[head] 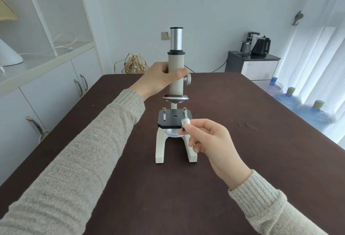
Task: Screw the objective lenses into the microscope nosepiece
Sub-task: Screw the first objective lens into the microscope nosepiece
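A cream microscope (pixel 175 85) stands upright in the middle of the dark brown table (pixel 242 150). Its nosepiece (pixel 175 98) shows no lens on its underside, above the black stage (pixel 174 118). My left hand (pixel 160 79) is wrapped around the body tube just above the nosepiece. My right hand (pixel 209 139) pinches a small silver objective lens (pixel 185 123) between thumb and fingertips, in front of the stage's right corner and below the nosepiece.
White cabinets (pixel 46 85) line the left wall. A black side cabinet (pixel 252 64) with kettles stands at the back right, water jugs (pixel 298 104) on the floor beside it. A straw bundle (pixel 135 64) sits behind the table's far edge.
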Tool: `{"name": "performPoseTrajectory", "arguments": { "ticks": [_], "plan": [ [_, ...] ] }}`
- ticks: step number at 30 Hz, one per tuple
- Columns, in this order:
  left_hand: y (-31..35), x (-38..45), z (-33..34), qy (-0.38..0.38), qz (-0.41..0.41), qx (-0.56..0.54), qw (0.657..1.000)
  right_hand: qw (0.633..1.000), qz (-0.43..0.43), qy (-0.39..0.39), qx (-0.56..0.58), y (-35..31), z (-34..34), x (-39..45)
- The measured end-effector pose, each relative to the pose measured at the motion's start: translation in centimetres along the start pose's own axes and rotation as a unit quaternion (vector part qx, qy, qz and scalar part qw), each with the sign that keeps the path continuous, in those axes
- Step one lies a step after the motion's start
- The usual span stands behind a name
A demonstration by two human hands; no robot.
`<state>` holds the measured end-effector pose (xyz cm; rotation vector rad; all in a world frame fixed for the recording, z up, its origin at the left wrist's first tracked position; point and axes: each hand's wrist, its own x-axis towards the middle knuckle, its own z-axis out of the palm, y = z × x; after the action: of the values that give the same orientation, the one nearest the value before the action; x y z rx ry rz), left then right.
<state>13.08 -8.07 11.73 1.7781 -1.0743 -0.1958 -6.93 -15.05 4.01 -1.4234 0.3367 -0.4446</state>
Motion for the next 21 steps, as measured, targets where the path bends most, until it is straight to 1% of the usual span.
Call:
{"name": "performPoseTrajectory", "arguments": {
  "ticks": [5, 8, 14, 21],
  "plan": [
    [-0.4, 0.3, -0.1, 0.002, 0.005, 0.018, 1.000, 0.999, -0.019, 0.023, 0.016, -0.8, 0.2, 1.1],
    [-0.3, 0.3, -0.1, 0.007, 0.002, 0.015, 1.000, 0.999, -0.027, 0.032, 0.004, -1.4, 0.0, 1.8],
    [-0.1, 0.1, 0.0, 0.010, 0.001, 0.012, 1.000, 0.999, -0.022, 0.021, -0.023, -1.9, 0.1, 2.9],
    [0.0, 0.0, 0.0, 0.005, -0.003, 0.007, 1.000, 1.000, -0.014, 0.010, -0.007, -1.8, 0.7, 3.4]
  ]
}}
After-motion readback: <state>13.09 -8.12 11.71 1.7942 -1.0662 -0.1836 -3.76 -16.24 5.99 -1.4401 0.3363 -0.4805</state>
